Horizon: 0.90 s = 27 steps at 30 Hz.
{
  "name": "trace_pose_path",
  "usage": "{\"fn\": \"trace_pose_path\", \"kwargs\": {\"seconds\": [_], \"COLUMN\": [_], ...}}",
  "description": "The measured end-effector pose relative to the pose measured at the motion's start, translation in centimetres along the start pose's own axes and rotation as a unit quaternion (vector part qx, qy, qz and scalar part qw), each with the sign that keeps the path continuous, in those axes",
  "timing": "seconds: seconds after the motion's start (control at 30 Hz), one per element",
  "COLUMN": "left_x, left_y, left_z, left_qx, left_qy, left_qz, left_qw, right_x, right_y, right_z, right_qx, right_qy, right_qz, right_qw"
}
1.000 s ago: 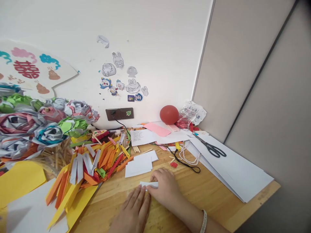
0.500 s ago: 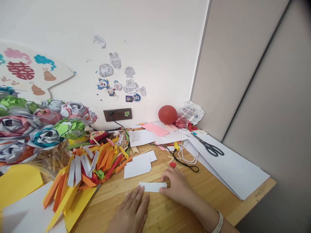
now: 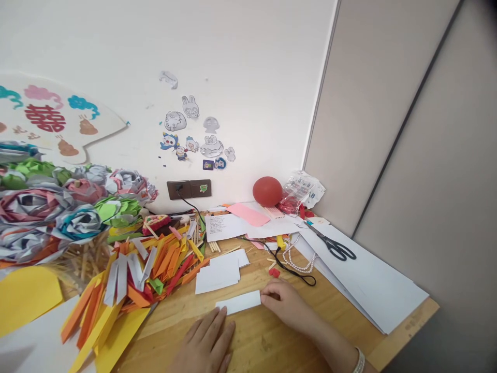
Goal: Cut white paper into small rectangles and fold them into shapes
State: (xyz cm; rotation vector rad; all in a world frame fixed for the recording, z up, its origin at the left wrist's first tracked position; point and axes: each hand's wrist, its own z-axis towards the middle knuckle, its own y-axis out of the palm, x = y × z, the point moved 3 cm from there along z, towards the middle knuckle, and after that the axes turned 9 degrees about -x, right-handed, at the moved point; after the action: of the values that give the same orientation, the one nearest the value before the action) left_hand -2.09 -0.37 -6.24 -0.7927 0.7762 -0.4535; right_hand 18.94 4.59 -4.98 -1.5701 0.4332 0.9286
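A narrow folded strip of white paper (image 3: pixel 239 302) lies on the wooden table between my two hands. My left hand (image 3: pixel 205 339) is flat on the table with fingers stretched out, its fingertips touching the strip's left end. The right end is pinched between the thumb and index finger of my right hand (image 3: pixel 286 303), which wears a bracelet on the wrist. Just behind the strip are white paper sheets (image 3: pixel 217 274), partly overlapping. A small red piece (image 3: pixel 274 272) sits beyond my right hand.
Folded orange, yellow and white paper strips (image 3: pixel 163 259) heap up at left, near paper flowers (image 3: pixel 81 223). Black scissors (image 3: pixel 334 246) rest on white sheets (image 3: pixel 373 285) at right. A red balloon (image 3: pixel 267 191), bead string (image 3: pixel 297 259) and black cord (image 3: pixel 295 277) lie toward the back.
My right hand has slid right along the strip to its end, uncovering more of it. The strip now tilts up slightly at the right. My left hand stays flat near the left end.
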Motion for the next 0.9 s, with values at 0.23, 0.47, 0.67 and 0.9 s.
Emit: {"fn": "trace_pose_path", "kwargs": {"seconds": [0.23, 0.47, 0.67, 0.9], "left_x": [-0.5, -4.1, -4.5, -3.3], "left_y": [-0.1, 0.0, 2.1, -1.4], "left_z": [-0.3, -0.4, -0.8, 0.7], "left_qx": [0.016, 0.051, 0.011, -0.029], "left_qy": [-0.070, -0.204, -0.200, -0.191], "left_qz": [-0.060, -0.038, -0.094, -0.239], "left_qw": [0.996, 0.977, 0.975, 0.952], "right_x": [-1.4, -3.1, -3.1, -4.6], "right_y": [1.7, 4.4, 5.5, 5.4], "right_z": [1.9, 3.6, 3.7, 2.3], "right_qx": [-0.040, -0.103, -0.089, -0.117], "right_qy": [-0.040, -0.074, -0.089, -0.109], "right_qz": [0.151, 0.204, 0.242, 0.349], "right_qw": [0.987, 0.971, 0.962, 0.923]}}
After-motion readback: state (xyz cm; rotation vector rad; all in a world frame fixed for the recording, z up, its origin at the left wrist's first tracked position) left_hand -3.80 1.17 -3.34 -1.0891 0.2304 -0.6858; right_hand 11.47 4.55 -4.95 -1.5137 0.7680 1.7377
